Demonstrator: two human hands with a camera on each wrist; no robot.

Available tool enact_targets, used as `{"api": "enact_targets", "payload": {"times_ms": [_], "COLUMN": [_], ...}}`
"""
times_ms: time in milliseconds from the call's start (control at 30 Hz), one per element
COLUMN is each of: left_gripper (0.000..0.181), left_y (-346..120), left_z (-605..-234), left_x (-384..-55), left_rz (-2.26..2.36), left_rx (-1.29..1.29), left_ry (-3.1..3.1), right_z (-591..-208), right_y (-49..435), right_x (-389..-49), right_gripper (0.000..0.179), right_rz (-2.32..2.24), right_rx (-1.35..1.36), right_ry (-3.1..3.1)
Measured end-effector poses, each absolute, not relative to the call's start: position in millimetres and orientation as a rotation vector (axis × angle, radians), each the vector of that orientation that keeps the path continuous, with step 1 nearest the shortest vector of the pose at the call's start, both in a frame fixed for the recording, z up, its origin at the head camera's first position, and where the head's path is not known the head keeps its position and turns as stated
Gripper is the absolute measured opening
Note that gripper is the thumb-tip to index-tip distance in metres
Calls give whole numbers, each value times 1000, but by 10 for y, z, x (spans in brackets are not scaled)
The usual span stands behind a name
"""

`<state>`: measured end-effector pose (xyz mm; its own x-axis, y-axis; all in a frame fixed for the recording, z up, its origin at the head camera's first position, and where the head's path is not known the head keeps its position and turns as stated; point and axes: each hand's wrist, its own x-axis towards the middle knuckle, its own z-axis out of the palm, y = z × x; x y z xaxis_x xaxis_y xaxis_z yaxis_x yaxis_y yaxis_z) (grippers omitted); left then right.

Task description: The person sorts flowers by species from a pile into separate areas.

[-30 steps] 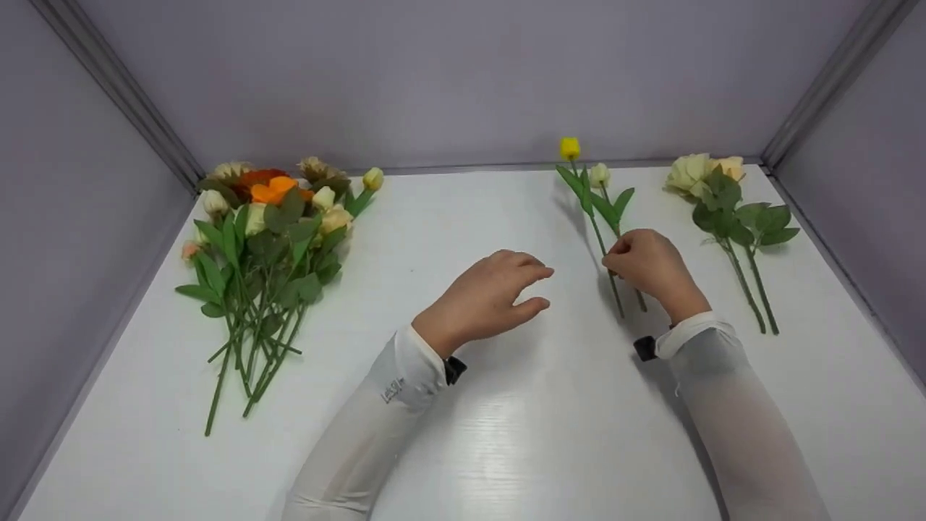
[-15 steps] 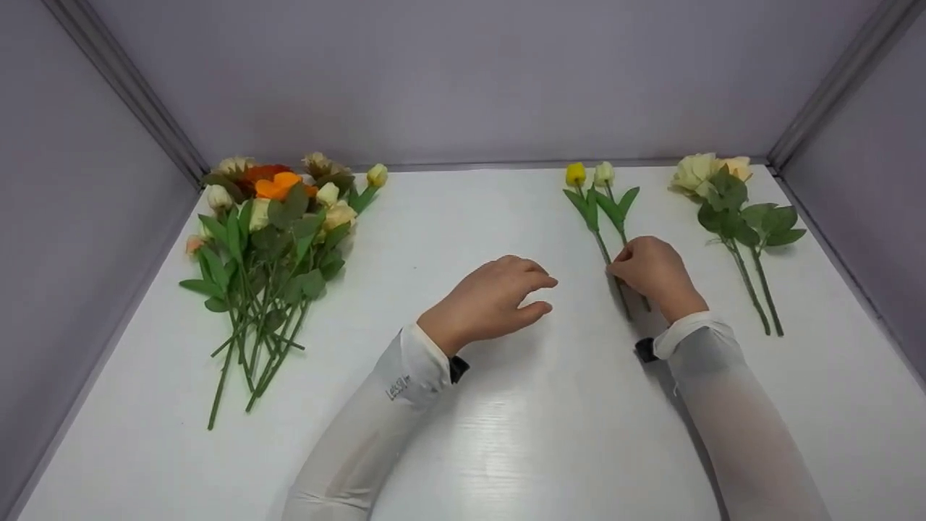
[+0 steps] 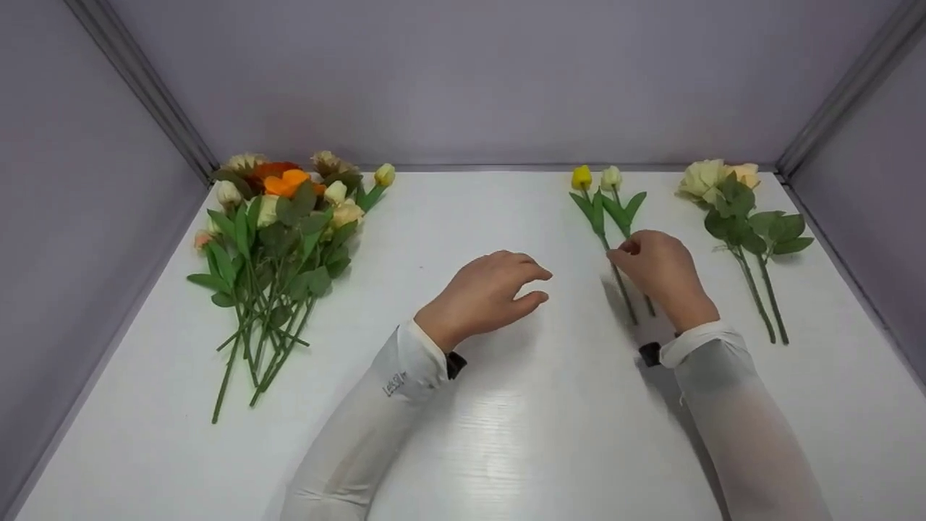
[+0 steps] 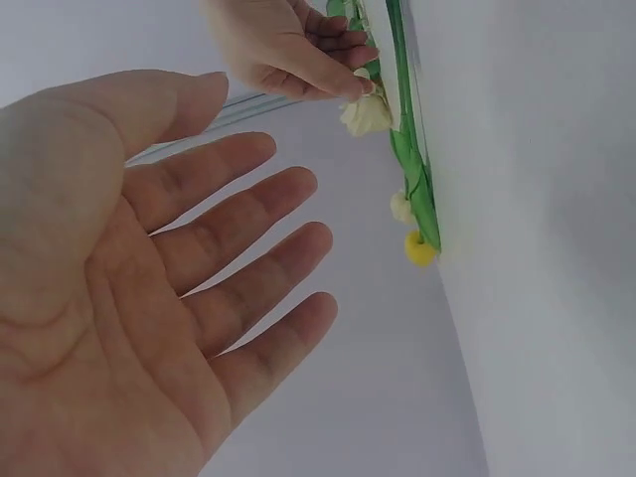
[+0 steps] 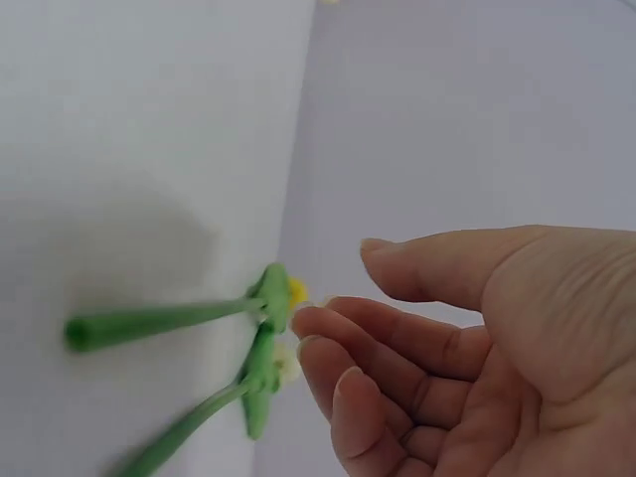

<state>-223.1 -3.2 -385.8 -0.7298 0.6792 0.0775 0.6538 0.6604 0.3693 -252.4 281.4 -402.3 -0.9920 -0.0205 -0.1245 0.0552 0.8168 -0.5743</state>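
yellow tulip (image 3: 582,178) and cream tulip (image 3: 611,178) lie side by side on the white table (image 3: 492,449). the right hand (image 3: 662,275) hangs over their stems, fingers loosely bent around nothing, while the left hand (image 3: 488,297) hovers nearby, fingers slightly spread

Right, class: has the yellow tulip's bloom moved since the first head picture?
Yes, downward in the head view: the yellow bloom showed above the table's back edge, and now sits mostly below it.

Table (image 3: 492,449) looks smooth and fairly glossy (check that shine), walls (image 3: 463,79) matt. Sleeves (image 3: 369,420) are thin, sheer cloth, corner rails (image 3: 150,90) metal-looking, tulip stems (image 5: 149,323) smooth and plasticky, rose leaves (image 3: 738,199) more matt fabric.
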Motion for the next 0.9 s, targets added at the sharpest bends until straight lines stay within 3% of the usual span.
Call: {"api": "enact_targets", "payload": {"times_ms": [300,767,900], "left_gripper": [30,16,23], "left_y": [-599,-2219,-2520], "left_z": [-3831,-3699,-3766], "left_x": [-2379,-2550,-2554], "left_rz": [600,524,442], "left_rx": [856,119,-14], "left_ry": [2976,3130,3076], "right_z": [-3884,-3893,-3957], "right_y": [2477,1795,1573], "right_x": [-2346,-2039,-1962], "right_gripper": [31,22,19], "right_rz": [-1082,-983,-911], "right_rx": [-217,-706,-856], "right_ry": [2987,2927,2885]}}
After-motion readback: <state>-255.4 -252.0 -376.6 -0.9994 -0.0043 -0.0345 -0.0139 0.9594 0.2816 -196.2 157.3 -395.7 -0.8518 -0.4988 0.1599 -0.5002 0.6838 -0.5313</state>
